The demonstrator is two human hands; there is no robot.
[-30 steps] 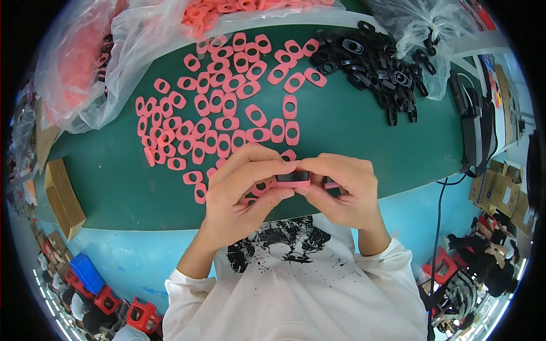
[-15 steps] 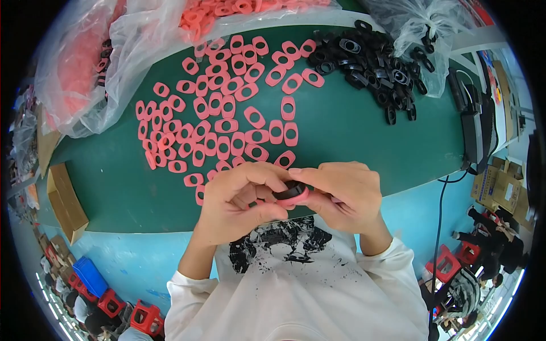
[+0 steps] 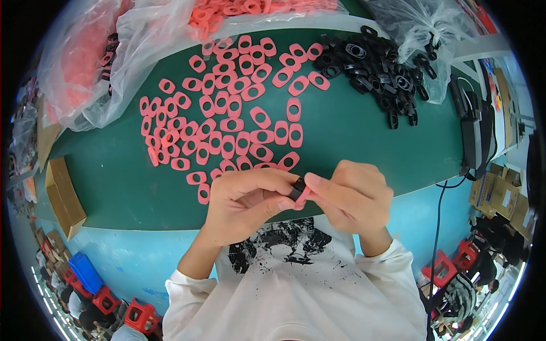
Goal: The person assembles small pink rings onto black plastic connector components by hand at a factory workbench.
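Between my two hands, over the near edge of the green table, is a small black plastic piece [image 3: 297, 189] together with a pink oval ring piece [image 3: 303, 197]. My left hand [image 3: 244, 202] pinches the black side with thumb and fingers. From the other side, my right hand [image 3: 352, 196] grips the pink side, its thumb near the top of the pair. Fingers cover much of both parts, so how far they fit together is hidden. Many loose pink ring pieces [image 3: 234, 106] lie flat on the table just beyond my left hand.
A heap of black plastic pieces [image 3: 369, 71] lies at the far right beside a clear plastic bag [image 3: 432, 34]. More pink pieces [image 3: 227, 12] fill plastic at the back. An open cardboard box [image 3: 65, 196] stands at the left edge; a black device [image 3: 471, 136] sits at the right.
The held pair has turned from lying nearly flat to a steeper tilt and shifted slightly right. My right hand has moved a little right, its fingers more closed around the pink side.
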